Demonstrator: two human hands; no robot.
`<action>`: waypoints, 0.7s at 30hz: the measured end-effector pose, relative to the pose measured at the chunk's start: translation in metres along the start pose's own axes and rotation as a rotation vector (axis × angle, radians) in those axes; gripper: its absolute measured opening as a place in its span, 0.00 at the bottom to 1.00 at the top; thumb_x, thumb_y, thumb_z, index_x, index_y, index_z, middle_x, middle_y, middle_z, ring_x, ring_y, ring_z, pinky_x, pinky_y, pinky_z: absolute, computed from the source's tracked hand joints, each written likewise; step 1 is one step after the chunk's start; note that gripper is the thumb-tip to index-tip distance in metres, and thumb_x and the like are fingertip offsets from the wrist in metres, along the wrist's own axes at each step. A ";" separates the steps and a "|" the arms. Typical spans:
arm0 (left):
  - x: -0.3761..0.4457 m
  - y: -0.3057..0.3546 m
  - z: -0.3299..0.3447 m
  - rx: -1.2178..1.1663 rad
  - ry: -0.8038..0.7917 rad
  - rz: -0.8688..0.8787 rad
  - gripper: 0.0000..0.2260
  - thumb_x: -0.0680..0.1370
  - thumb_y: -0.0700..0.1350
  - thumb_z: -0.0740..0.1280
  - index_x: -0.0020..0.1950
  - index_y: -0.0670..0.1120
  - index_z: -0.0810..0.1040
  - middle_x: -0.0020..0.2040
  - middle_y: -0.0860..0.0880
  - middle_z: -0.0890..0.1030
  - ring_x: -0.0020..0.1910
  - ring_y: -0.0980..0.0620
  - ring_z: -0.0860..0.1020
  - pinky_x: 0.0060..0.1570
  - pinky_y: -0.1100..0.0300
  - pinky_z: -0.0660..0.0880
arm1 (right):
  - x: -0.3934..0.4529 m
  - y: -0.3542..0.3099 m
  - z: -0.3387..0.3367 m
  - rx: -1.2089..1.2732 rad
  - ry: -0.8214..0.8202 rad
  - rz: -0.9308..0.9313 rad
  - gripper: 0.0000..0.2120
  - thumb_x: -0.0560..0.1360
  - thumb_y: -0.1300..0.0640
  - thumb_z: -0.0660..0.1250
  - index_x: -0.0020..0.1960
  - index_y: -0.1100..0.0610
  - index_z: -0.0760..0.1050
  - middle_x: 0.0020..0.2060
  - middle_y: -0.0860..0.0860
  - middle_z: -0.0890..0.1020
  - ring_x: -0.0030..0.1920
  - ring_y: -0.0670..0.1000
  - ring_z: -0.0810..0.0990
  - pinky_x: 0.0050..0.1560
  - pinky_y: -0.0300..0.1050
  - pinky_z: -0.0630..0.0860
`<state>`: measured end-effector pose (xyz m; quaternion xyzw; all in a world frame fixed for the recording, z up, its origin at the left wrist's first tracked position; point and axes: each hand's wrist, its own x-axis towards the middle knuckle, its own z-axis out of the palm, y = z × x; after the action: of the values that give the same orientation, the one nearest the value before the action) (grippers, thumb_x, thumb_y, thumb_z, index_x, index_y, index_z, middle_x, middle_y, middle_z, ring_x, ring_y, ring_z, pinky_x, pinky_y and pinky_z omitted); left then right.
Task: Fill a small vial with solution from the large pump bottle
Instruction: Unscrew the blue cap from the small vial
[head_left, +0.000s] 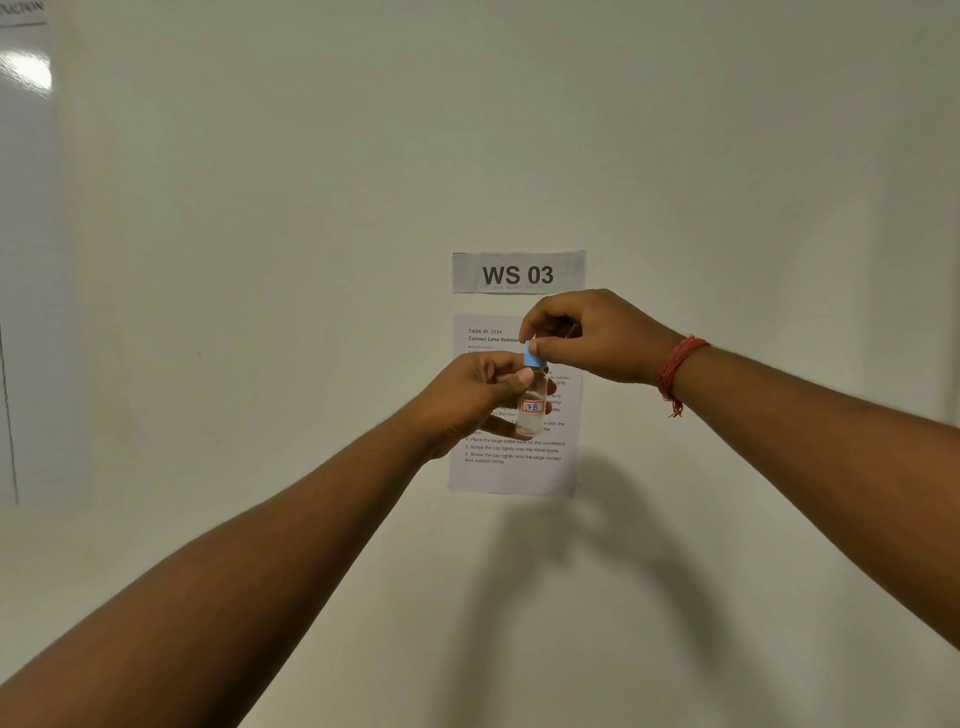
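Note:
A small clear vial (532, 410) with a red-bordered label reading "7B" is held up in front of the wall, upright, with clear liquid inside. My left hand (475, 397) grips its body from the left. My right hand (587, 338) pinches the blue cap (532, 356) at the vial's top between thumb and fingers. A red thread band sits on my right wrist. The large pump bottle is not in view.
A "WS 03" sign (518, 273) and a printed instruction sheet (511, 467) are taped to the pale wall right behind the hands. A glossy white board (23, 260) hangs at the far left. Shadows of my arms fall on the wall below.

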<state>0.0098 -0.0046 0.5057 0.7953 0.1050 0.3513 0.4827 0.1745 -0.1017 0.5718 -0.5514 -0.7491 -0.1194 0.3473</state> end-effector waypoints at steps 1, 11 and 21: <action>0.000 0.000 0.000 -0.005 -0.001 -0.003 0.12 0.84 0.44 0.63 0.64 0.42 0.80 0.58 0.43 0.85 0.56 0.44 0.85 0.50 0.45 0.84 | 0.000 0.000 0.000 0.007 0.001 0.002 0.06 0.74 0.56 0.68 0.49 0.48 0.81 0.39 0.43 0.82 0.40 0.36 0.79 0.38 0.25 0.71; 0.003 -0.004 0.000 -0.019 -0.003 0.000 0.10 0.84 0.45 0.64 0.62 0.45 0.81 0.57 0.44 0.85 0.56 0.45 0.85 0.50 0.46 0.84 | 0.000 0.004 0.004 0.014 0.043 0.009 0.08 0.74 0.58 0.66 0.50 0.48 0.81 0.42 0.45 0.83 0.41 0.41 0.79 0.40 0.30 0.74; 0.002 -0.007 0.001 -0.016 0.012 0.000 0.12 0.84 0.44 0.64 0.65 0.43 0.79 0.55 0.46 0.86 0.55 0.46 0.85 0.48 0.48 0.84 | -0.006 0.010 0.006 0.063 0.120 0.018 0.07 0.73 0.58 0.66 0.48 0.49 0.80 0.40 0.47 0.83 0.42 0.48 0.80 0.43 0.41 0.77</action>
<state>0.0136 -0.0009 0.5009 0.7895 0.1050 0.3569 0.4882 0.1816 -0.0995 0.5611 -0.5385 -0.7253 -0.1257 0.4100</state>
